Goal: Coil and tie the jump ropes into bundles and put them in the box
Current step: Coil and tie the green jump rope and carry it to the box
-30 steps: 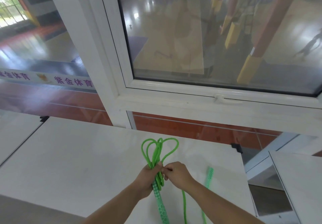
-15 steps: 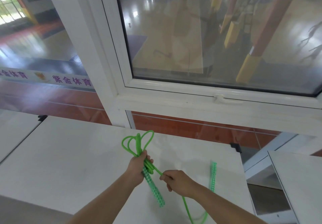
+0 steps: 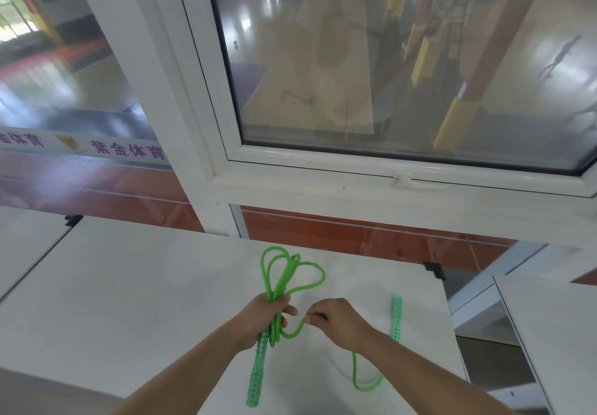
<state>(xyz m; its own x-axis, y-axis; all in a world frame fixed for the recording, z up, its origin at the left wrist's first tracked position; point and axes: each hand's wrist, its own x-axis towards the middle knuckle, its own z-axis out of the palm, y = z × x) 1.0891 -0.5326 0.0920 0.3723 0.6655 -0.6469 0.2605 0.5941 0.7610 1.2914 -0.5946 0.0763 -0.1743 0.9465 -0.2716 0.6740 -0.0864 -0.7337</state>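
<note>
Left hand [image 3: 263, 319] gripping coiled rope [image 3: 284, 280], right hand [image 3: 336, 321] pinching strand

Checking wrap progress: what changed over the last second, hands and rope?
The right hand drew the free strand out rightward from the bundle, then came back close, still pinching it; the strand now loops under the coil. The left hand swung left and returned, gripping the green jump rope throughout. Slack by the right forearm gathered into a loop. Unchanged: the loose handle lies on the white table.
</note>
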